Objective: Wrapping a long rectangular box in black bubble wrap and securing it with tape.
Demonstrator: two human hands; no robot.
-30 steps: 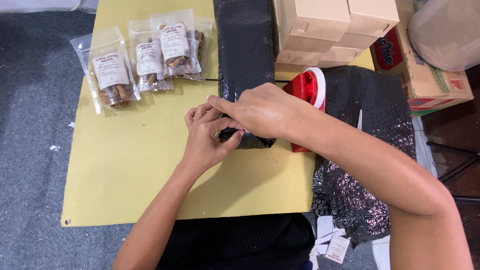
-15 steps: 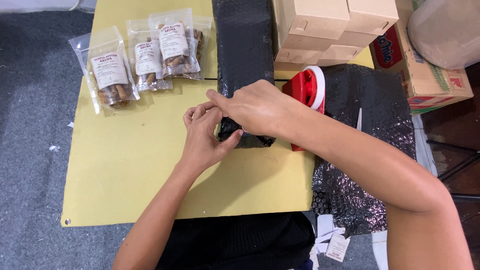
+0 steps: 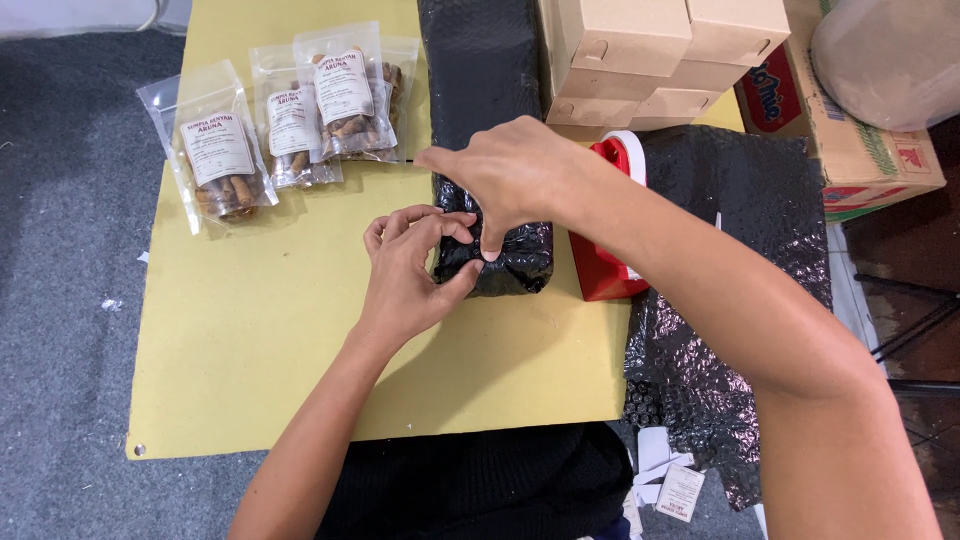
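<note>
My left hand (image 3: 405,275) and right hand (image 3: 505,180) pinch the near end of the black bubble-wrap parcel (image 3: 487,130) on the yellow board (image 3: 250,330); this end looks folded, not yet taped.

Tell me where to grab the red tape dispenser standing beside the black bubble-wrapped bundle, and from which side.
Grip the red tape dispenser by its flat lower body, coming from above on its near end. The right hand and forearm cross over its upper part, and the black bubble-wrapped bundle crowds its left side, so the near end looks the most open, though its right side is hidden.
</note>
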